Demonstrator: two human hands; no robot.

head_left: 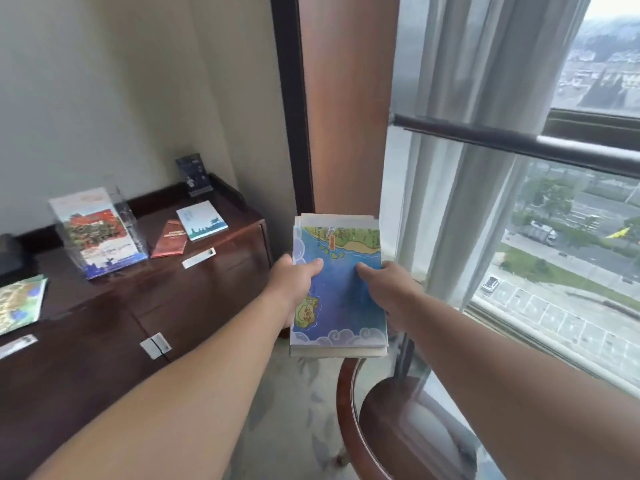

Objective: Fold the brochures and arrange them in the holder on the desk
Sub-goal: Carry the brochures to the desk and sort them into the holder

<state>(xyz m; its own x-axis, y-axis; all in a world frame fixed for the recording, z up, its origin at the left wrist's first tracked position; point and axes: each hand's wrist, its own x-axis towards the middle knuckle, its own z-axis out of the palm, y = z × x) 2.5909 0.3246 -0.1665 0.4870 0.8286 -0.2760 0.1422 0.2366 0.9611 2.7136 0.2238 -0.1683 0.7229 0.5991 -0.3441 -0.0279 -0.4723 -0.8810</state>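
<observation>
Stack of folded brochures, blue sea-map cover, left hand and right hand gripping its sides.

No legible text, print on brochures too blurred to read

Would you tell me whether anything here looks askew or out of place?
The brochure stack held by the left hand and right hand is uneven, its top edges stepped. A map brochure lies loose on the desk.
</observation>
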